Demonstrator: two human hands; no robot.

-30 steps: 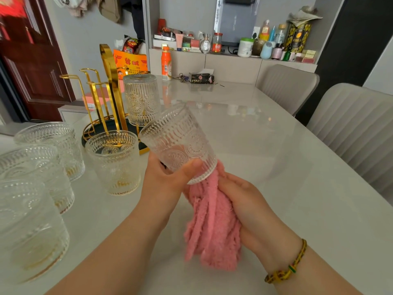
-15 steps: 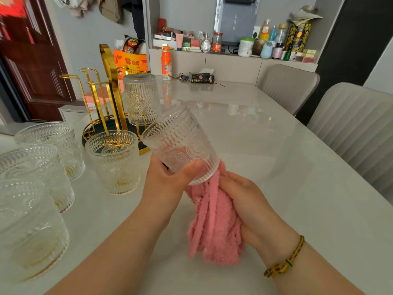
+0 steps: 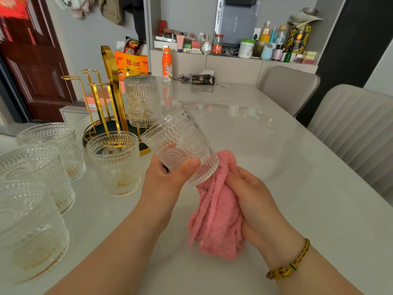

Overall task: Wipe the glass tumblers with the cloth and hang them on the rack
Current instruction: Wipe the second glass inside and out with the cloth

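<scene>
My left hand [image 3: 168, 177] grips an embossed glass tumbler [image 3: 180, 143], tilted with its base up-left and its rim toward my right hand. My right hand [image 3: 251, 194] holds a pink fluffy cloth [image 3: 217, 218], whose top end is pushed into the tumbler's mouth. A gold rack [image 3: 110, 86] stands at the back left, with one tumbler [image 3: 143, 101] hanging upside down on it. Several more tumblers stand upright on the table at the left, the nearest to my hands being one [image 3: 116, 162] just in front of the rack.
The pale glossy table [image 3: 265, 145] stretches to the right and back. Two grey chairs [image 3: 350, 128] stand along its right side. An orange bottle [image 3: 167, 64], keys and a tissue pack [image 3: 202, 79] lie at the far end, below a cluttered shelf.
The tumbler has turned slightly in my left hand and the cloth has shifted a little against its rim. Both hands stay in about the same place.
</scene>
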